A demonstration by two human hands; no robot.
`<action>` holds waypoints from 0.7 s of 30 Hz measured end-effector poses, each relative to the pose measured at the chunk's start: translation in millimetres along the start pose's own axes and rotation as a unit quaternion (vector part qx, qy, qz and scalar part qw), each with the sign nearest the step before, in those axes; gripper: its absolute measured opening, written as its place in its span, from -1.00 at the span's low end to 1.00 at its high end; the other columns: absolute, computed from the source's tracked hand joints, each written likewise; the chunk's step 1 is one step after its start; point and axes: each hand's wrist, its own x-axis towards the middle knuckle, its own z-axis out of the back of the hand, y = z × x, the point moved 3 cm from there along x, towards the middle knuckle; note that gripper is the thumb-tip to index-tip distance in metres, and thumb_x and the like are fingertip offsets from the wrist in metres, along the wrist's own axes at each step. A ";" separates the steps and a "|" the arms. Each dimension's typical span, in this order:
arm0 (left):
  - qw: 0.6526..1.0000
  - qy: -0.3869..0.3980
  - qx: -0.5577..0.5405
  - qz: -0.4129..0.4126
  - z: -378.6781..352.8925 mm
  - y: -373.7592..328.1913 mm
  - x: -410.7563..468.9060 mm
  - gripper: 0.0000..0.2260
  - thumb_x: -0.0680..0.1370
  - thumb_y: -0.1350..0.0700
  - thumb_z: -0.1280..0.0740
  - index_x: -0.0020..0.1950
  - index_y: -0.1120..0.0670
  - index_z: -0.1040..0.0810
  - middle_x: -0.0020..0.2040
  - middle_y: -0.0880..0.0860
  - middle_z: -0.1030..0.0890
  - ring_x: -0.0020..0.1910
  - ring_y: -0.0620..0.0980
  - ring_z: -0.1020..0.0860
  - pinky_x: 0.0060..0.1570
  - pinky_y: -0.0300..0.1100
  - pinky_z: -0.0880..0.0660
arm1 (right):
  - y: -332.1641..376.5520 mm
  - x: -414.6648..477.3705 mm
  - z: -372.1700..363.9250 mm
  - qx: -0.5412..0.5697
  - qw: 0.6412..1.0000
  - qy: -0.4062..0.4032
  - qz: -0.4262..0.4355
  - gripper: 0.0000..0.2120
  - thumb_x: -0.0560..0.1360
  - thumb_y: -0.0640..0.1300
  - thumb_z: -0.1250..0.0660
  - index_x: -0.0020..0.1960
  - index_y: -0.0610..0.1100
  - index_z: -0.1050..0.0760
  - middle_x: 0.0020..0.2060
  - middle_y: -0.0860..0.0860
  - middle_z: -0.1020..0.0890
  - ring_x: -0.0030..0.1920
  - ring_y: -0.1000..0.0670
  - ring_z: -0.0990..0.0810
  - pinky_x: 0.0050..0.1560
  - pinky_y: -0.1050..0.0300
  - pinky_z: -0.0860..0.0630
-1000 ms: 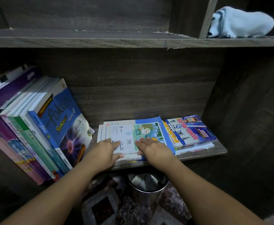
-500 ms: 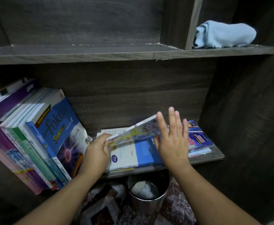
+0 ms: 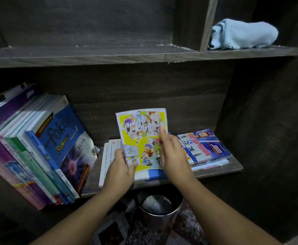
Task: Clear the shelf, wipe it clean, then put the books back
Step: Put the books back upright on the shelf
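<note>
I see the left hand (image 3: 120,167) pinch the comic book (image 3: 143,131) at its lower edge, thumb on cover. The right hand (image 3: 173,156) rests straight fingers (image 3: 163,134) on it. The book stands tilted above the flat stack (image 3: 107,163).

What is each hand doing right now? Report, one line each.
Left hand: closed on the lower left edge of the comic book.
Right hand: open, straight fingers against the book's cover.
</note>
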 end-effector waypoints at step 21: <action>0.999 0.002 -0.052 -0.014 -76.7 -60.6 35.3 -0.36 0.58 0.09 -0.30 0.59 -0.03 -0.06 0.19 0.09 -0.60 0.11 0.11 -0.56 0.10 -0.05 -0.49 | -44.7 12.1 31.6 -0.296 0.942 0.045 -0.155 -0.52 0.51 -0.09 -0.32 0.42 -0.05 -0.35 0.54 -0.08 -0.13 0.38 -0.17 -0.26 0.24 -0.13 -0.27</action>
